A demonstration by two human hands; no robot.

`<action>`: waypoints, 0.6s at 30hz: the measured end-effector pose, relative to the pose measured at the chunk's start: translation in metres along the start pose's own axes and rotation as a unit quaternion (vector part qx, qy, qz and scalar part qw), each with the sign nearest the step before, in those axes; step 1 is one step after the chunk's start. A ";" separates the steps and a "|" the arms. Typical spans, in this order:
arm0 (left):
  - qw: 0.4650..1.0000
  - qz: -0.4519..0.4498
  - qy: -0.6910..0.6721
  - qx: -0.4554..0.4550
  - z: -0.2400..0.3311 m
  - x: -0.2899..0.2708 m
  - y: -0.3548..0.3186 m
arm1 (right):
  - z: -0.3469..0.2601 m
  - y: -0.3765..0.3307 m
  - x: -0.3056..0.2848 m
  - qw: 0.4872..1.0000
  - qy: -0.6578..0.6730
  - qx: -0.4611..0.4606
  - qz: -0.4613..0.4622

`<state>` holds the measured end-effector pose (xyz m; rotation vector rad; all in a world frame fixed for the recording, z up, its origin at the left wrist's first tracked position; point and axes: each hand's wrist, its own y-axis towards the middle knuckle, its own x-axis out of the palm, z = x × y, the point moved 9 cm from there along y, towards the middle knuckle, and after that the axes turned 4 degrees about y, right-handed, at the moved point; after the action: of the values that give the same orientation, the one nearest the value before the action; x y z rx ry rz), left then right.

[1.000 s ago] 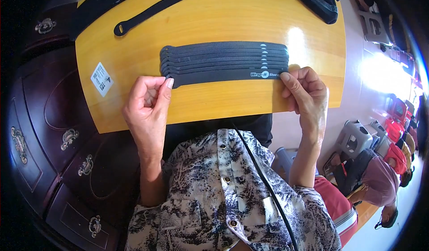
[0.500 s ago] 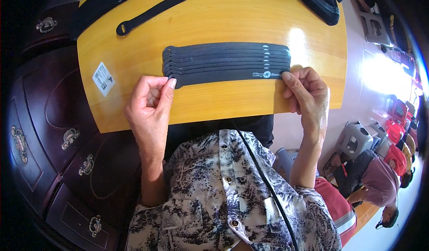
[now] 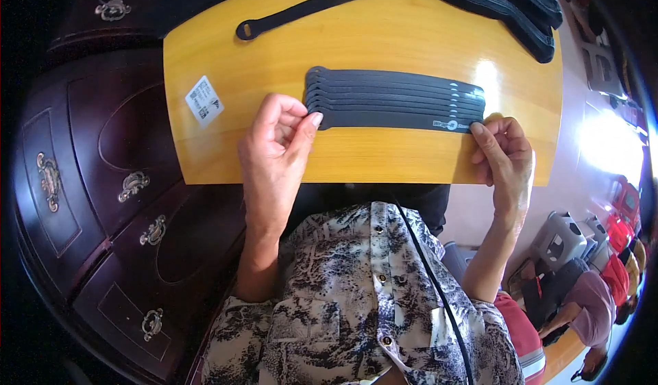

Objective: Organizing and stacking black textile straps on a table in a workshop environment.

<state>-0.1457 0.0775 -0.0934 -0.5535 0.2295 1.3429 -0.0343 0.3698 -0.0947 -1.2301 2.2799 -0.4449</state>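
A fanned stack of several black storage straps (image 3: 391, 96) lies across the yellow table (image 3: 370, 159), their rounded ends overlapping in steps. The nearest strap carries a pale printed mark towards its right end. My left hand (image 3: 275, 142) pinches the left end of this front strap between thumb and fingers. At the opposite end, my right hand (image 3: 506, 157) grips the corner with the thumb on top and the fingers curled. Beyond the stack, a single black strap (image 3: 325, 5) with a slotted eye lies at a slant.
Piles of black straps (image 3: 500, 8) rest at the far right, with another dark strap bundle (image 3: 205, 1) at the far left. A white label (image 3: 204, 102) is stuck on the tabletop. Dark wooden drawers (image 3: 130, 248) stand on the left; grey stools (image 3: 558, 238) and seated people are at the right.
The whole view has shifted, so table, straps and hands appear farther right. Both hands keep their hold at the two ends of the front strap, and the stack's arrangement looks the same.
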 end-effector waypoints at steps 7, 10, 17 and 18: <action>0.999 -0.041 -0.012 -0.033 -0.001 0.004 0.000 | 0.001 0.002 0.002 1.000 0.002 0.021 -0.008; 0.998 -0.040 -0.037 -0.025 -0.005 0.005 0.000 | 0.000 -0.001 0.002 1.000 0.013 0.020 0.000; 0.995 0.005 -0.068 0.067 0.018 0.004 -0.011 | -0.023 -0.020 0.013 0.993 0.015 -0.112 -0.020; 0.996 -0.011 -0.049 0.078 0.022 0.011 -0.011 | -0.025 -0.020 0.026 0.992 -0.037 -0.117 -0.028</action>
<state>-0.1360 0.0964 -0.0768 -0.3574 0.2444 1.3141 -0.0477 0.3383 -0.0713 -1.4026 2.2869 -0.1498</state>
